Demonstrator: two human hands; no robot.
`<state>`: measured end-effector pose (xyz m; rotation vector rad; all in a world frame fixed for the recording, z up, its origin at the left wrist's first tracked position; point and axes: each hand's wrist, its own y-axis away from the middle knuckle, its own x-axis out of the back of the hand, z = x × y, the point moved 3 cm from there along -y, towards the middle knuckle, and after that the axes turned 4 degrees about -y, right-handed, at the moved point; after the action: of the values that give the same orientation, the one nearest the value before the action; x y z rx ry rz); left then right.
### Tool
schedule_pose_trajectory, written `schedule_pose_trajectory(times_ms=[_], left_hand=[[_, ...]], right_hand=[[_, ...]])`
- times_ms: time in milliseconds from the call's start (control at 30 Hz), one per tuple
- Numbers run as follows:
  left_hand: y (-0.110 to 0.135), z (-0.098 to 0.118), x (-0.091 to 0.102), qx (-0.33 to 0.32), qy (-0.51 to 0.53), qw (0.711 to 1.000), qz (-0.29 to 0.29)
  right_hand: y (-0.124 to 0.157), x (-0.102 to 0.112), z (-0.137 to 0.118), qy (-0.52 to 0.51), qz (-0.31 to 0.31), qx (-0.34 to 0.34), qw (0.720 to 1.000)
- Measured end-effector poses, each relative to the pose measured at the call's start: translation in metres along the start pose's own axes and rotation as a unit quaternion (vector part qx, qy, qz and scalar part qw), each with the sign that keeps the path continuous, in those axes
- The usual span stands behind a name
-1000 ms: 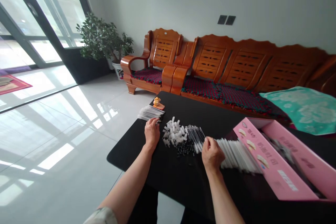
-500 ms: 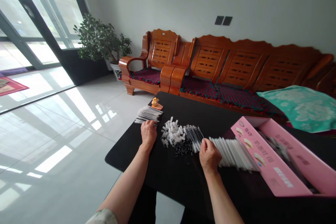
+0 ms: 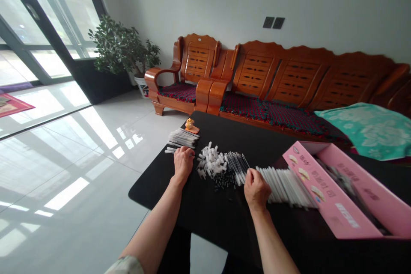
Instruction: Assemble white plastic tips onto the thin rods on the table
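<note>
Head | pink box (image 3: 327, 201): Chinese print (image 3: 323, 185), blurred | left hand (image 3: 184, 165) by tubes (image 3: 183, 137), right hand (image 3: 257, 188) by refills (image 3: 236, 166); grips unclear

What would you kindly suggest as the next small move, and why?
Perhaps the right hand could ease one piece from the thin dark rods: it is curled at their right edge, while the left hand is over at the white sticks.

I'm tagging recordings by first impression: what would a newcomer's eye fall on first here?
Probably the pink box, open on the right of the table. Next, the white pieces heaped between the left hand and right hand. Behind, the turquoise cloth lies on the sofa, at right.
</note>
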<state>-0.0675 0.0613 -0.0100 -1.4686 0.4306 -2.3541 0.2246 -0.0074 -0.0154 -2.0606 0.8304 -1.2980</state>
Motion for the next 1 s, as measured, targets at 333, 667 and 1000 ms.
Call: schedule_pose_trajectory(times_ms=[333,667,1000], left_hand=[[0.005,0.002,0.0,-0.002,-0.034,0.999,0.001],[0.014,0.053,0.011,-0.21,0.162,0.964,-0.011],[0.044,0.101,-0.001,-0.356,0.25,0.897,-0.073]], right_hand=[[-0.001,0.002,-0.001,-0.004,0.013,0.016,1.0],[0.001,0.005,-0.028,-0.126,-0.043,0.085,0.987],[0.002,0.0,-0.053,-0.186,-0.144,0.151,0.96]])
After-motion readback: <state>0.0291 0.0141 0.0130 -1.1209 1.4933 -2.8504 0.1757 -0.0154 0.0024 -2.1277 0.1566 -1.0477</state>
